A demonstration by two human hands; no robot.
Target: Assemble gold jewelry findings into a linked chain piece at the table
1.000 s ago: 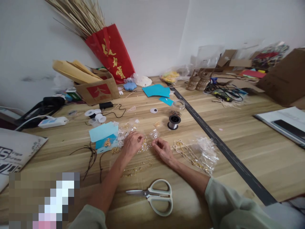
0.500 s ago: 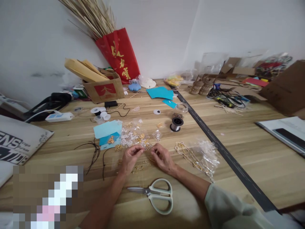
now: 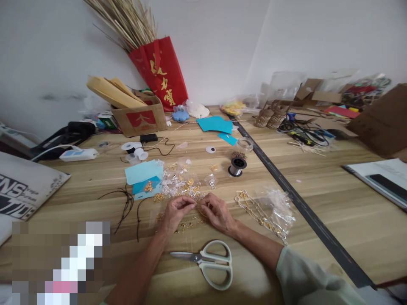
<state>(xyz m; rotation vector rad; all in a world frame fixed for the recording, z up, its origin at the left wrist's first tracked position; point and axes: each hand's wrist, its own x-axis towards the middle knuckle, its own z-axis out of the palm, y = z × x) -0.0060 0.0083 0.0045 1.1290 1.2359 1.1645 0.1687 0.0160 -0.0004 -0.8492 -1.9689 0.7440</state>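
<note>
My left hand (image 3: 179, 212) is closed in a pinch near the middle of the table, on something too small to make out. Close to its right, my right hand (image 3: 218, 212) also pinches, and a thin golden wire or cord (image 3: 201, 211) shows at its fingers. Just beyond the hands lie small silver and gold beads (image 3: 181, 185) on clear plastic. More gold pieces (image 3: 187, 226) lie between my wrists. Scissors (image 3: 208, 260) with pale green handles rest in front of me. Chains (image 3: 259, 215) lie to the right, beside crumpled clear bags (image 3: 280, 209).
A spool of wire (image 3: 237, 167) and a clear round jar (image 3: 244, 145) stand beyond my hands. Blue cards (image 3: 144, 171) and black cords (image 3: 125, 205) lie left. Farther back are a cardboard box (image 3: 141, 120) and a red bag (image 3: 162, 72). A black strip (image 3: 295, 201) crosses the right side.
The fingertips of my left hand have moved slightly right and down, closer to my right hand. The whole view has shifted a little.
</note>
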